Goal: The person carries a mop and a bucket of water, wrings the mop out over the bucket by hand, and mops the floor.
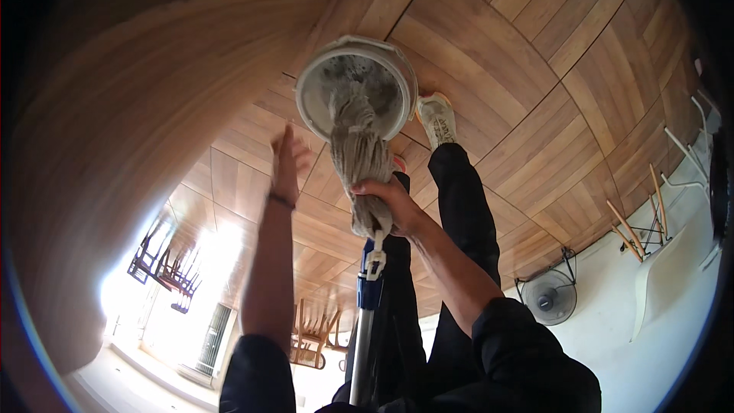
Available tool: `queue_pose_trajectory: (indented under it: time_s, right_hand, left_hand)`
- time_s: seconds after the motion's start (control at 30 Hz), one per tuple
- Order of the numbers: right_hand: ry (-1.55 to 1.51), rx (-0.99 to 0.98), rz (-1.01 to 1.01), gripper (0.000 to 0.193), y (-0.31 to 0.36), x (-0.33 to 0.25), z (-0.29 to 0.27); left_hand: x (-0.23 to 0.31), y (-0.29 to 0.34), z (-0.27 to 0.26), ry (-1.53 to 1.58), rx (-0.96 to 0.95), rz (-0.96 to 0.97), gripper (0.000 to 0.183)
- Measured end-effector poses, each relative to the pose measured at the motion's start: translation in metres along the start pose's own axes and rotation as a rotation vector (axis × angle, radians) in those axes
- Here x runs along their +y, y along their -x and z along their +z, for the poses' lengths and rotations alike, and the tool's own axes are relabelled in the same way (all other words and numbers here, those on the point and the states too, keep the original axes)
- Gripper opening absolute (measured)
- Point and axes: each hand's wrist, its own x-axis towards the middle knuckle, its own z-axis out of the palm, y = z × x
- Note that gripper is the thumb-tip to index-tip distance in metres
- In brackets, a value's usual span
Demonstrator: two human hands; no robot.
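My right hand grips the grey string head of a mop, with the fingers wrapped round its upper part. The lower strings hang bunched into a pale round bucket, whose inside looks wet with greyish water and suds. Below my right hand, a white and blue clamp joins the mop head to a metal handle that runs toward my body. My left hand is apart from the mop, just left of the bucket. It holds nothing, and its fingers are spread and slightly blurred.
A large curved wooden surface fills the left side. My shoe stands on the wood-patterned tile floor right beside the bucket. Wooden chairs appear lower down, and a round fan is by the white wall at right.
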Motion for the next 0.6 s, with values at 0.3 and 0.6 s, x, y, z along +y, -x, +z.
queue_pose_trajectory:
  time_s: [0.3, 0.6]
  right_hand:
    - [-0.487, -0.326, 0.059, 0.052, 0.054, 0.001, 0.065]
    - [0.416, -0.197, 0.160, 0.050, 0.139, -0.005, 0.158]
  left_hand:
    - [-0.079, 0.306, -0.047, 0.994, -1.085, -0.789, 0.091]
    - [-0.061, 0.421, -0.122, 0.751, -0.639, -0.164, 0.035]
